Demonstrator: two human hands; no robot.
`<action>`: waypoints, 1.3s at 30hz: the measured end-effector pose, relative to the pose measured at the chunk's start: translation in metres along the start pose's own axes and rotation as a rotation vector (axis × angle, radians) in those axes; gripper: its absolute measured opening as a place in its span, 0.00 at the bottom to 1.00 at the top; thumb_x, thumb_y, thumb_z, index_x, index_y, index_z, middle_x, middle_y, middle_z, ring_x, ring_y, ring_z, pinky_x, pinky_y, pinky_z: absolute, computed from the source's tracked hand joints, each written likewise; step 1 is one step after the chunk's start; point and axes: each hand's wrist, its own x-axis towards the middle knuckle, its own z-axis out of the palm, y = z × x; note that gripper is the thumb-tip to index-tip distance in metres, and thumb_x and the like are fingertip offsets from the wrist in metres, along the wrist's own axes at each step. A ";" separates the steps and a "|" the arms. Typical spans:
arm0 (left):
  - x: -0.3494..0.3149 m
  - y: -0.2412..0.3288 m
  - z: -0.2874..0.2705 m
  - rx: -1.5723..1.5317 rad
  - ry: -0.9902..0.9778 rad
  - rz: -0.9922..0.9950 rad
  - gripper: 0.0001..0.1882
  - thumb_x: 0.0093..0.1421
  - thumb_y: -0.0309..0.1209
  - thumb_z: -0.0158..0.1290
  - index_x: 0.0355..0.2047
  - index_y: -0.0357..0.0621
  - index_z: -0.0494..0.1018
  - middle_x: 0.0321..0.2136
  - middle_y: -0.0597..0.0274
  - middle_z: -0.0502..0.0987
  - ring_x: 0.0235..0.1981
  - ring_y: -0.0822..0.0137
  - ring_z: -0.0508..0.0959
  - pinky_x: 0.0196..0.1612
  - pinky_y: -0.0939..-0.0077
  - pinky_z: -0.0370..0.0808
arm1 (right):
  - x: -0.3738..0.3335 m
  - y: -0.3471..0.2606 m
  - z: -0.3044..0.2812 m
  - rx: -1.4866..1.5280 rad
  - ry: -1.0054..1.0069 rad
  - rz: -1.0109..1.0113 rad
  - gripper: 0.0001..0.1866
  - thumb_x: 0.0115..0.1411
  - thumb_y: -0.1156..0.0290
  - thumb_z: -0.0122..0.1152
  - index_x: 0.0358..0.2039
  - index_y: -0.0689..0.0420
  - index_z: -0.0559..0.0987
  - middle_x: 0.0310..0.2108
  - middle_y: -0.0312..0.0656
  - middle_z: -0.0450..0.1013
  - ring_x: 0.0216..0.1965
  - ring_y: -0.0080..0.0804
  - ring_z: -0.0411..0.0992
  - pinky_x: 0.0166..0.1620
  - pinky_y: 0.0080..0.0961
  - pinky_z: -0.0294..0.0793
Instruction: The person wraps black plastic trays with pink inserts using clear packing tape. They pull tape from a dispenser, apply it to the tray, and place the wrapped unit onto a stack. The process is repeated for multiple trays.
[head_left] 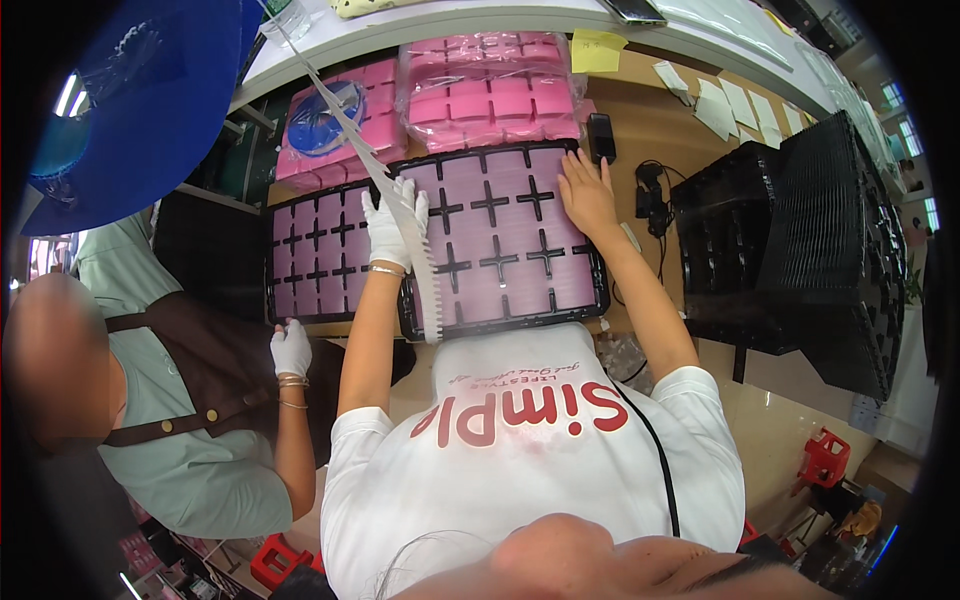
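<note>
In front of me lies a black tray (495,328) with cross-shaped dividers and pink pieces (515,205) in its compartments. My left hand (388,235), in a white glove, rests by the tray's left edge with fingers apart. A long white toothed strip (428,275) passes in front of that hand and hides part of it; I cannot tell whether they touch. Bare, my right hand (588,200) lies at the tray's far right corner with its fingers stretched out. A second black tray (330,318) with similar pink pieces adjoins on the left.
Behind the trays sit pink foam blocks (490,105), partly wrapped in clear plastic, and a blue roll (325,120). Black trays (830,250) are stacked at the right, near a black cable (655,200). At left, a co-worker's gloved hand (291,348) is near the second tray.
</note>
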 end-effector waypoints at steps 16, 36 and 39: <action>-0.158 0.006 -0.109 -0.275 -0.392 0.327 0.20 0.60 0.35 0.48 0.52 0.46 0.72 0.53 0.58 0.74 0.57 0.63 0.71 0.61 0.56 0.62 | -0.171 -0.001 -0.091 0.282 -0.276 -0.397 0.21 0.61 0.65 0.54 0.53 0.60 0.74 0.56 0.43 0.69 0.60 0.36 0.65 0.67 0.45 0.51; -0.160 0.018 -0.089 -0.923 -0.220 -1.141 0.29 0.59 0.53 0.56 0.34 0.32 0.77 0.29 0.62 0.78 0.29 0.73 0.71 0.38 0.75 0.69 | -0.215 -0.002 0.009 0.874 -0.193 0.562 0.35 0.71 0.48 0.26 0.69 0.60 0.47 0.71 0.54 0.38 0.72 0.47 0.28 0.70 0.40 0.28; -0.158 0.017 -0.085 -0.636 -0.068 -0.775 0.28 0.53 0.53 0.60 0.23 0.35 0.76 0.24 0.59 0.76 0.23 0.70 0.71 0.34 0.70 0.70 | -0.203 -0.011 -0.016 0.781 -0.219 0.514 0.34 0.71 0.49 0.27 0.68 0.61 0.50 0.71 0.51 0.39 0.72 0.48 0.27 0.69 0.42 0.28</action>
